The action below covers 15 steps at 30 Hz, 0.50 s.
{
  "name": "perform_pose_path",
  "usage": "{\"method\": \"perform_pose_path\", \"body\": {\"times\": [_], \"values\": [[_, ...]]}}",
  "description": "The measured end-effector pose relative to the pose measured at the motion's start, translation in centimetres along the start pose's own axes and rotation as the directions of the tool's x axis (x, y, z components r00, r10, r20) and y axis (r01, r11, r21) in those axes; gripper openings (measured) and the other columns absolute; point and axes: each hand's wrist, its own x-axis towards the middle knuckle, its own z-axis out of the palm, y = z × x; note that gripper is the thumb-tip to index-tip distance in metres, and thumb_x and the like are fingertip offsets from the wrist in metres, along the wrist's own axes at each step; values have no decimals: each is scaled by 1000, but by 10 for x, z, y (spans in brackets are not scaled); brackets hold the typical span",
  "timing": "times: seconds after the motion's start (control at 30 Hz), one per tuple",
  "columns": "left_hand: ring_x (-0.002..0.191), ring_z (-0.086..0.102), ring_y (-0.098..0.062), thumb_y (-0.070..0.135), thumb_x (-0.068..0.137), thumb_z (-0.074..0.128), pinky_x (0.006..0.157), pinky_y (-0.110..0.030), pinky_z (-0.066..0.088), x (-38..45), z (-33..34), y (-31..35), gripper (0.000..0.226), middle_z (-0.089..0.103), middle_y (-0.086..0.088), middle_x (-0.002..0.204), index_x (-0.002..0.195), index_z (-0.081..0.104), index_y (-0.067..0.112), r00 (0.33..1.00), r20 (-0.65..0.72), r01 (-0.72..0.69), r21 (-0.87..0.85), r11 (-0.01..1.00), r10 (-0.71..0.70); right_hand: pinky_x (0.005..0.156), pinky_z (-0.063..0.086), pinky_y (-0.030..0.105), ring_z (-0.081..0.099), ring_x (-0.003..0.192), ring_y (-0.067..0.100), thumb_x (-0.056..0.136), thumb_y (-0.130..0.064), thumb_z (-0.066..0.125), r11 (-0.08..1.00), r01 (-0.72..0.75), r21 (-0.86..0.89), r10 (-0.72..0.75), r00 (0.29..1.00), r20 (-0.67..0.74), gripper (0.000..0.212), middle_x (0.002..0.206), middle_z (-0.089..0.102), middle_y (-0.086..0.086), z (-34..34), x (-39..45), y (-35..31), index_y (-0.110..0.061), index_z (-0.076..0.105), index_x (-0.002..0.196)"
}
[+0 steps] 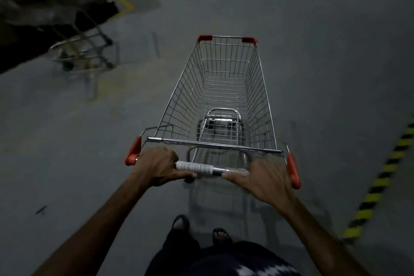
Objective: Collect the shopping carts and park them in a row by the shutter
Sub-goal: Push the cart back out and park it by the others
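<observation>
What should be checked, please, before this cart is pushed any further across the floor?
1. Left hand grips the handle bar: ok.
2. Right hand grips the bar: ok.
3. Cart basket holds no loose goods: ok.
4. Floor straight ahead free of obstacles: ok.
5. Clearance from the second cart at the left: ok, it stands apart.
6. Shutter and parking row in sight: cannot tell.

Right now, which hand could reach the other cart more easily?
Probably the left hand. The other cart stands off to the left, ahead of it. The right hand grips the handle on the far side, next to the striped line.
</observation>
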Motion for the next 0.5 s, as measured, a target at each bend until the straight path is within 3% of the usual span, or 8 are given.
{"method": "perform_pose_path", "body": {"times": [0.1, 0.2, 0.3, 0.37, 0.5], "values": [[58, 56, -11, 114, 63, 16, 55, -30, 35, 46, -10, 6, 99, 57, 9, 63, 68, 57, 25, 991, -6, -131, 26, 991, 131, 73, 56, 36, 63, 65, 15, 65, -111, 22, 990, -138, 43, 138, 990, -14, 94, 61, 57, -6, -4, -1, 16, -24, 58, 69], [56, 55, -11, 115, 60, 12, 54, -30, 35, 88, -21, 13, 104, 58, 7, 61, 65, 59, 23, 967, -67, -243, 54, 969, 246, 75, 60, 39, 69, 70, 18, 61, -113, 23, 956, -268, 116, 270, 963, -5, 98, 72, 67, -6, -3, 1, 30, -30, 68, 85], [56, 54, -12, 116, 57, 4, 53, -29, 33, 125, -37, 22, 108, 58, 7, 61, 66, 60, 23, 927, -100, -356, 81, 931, 363, 71, 55, 33, 64, 67, 14, 71, -106, 35, 932, -321, 170, 327, 945, -12, 69, 62, 52, -11, -10, 0, 35, -39, 48, 60], [58, 54, -14, 115, 51, -6, 53, -30, 32, 147, -48, 30, 113, 56, 7, 62, 67, 60, 24, 898, -97, -421, 87, 903, 428, 68, 53, 33, 63, 66, 13, 67, -108, 31, 905, -389, 174, 399, 917, -25, 77, 60, 50, -12, -11, 0, 39, -34, 46, 57], [62, 56, -17, 113, 49, -11, 58, -31, 37, 190, -66, 45, 116, 54, 9, 65, 73, 60, 25, 826, -69, -550, 127, 826, 560, 71, 57, 34, 66, 67, 13, 64, -113, 21, 821, -542, 179, 561, 825, -76, 97, 64, 62, -7, 1, -1, 43, -29, 69, 71]]}}
